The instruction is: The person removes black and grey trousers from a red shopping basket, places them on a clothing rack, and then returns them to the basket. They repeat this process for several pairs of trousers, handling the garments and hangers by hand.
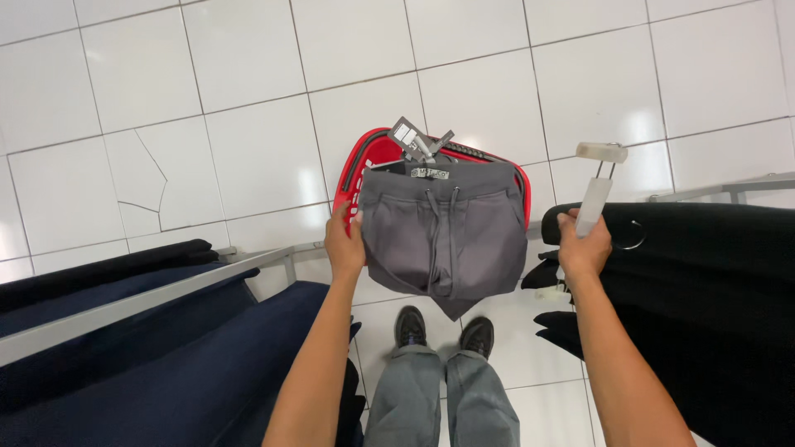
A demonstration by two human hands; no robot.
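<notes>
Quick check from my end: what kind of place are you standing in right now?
Most likely a clothing shop: dark garments hang on metal rails, a red shopping basket sits on the tiled floor, and the grey shorts carry tags.

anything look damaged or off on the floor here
One white floor tile, left of the red basket, has a crack running across it; the tiles around it look whole. Nothing else stands out.

Floor (248,74): large white glossy tiles, grey grout lines; one tile at left shows a crack (153,178). A red basket (364,161) stands directly on it, and a person's two dark shoes (443,329) just nearer.
</notes>
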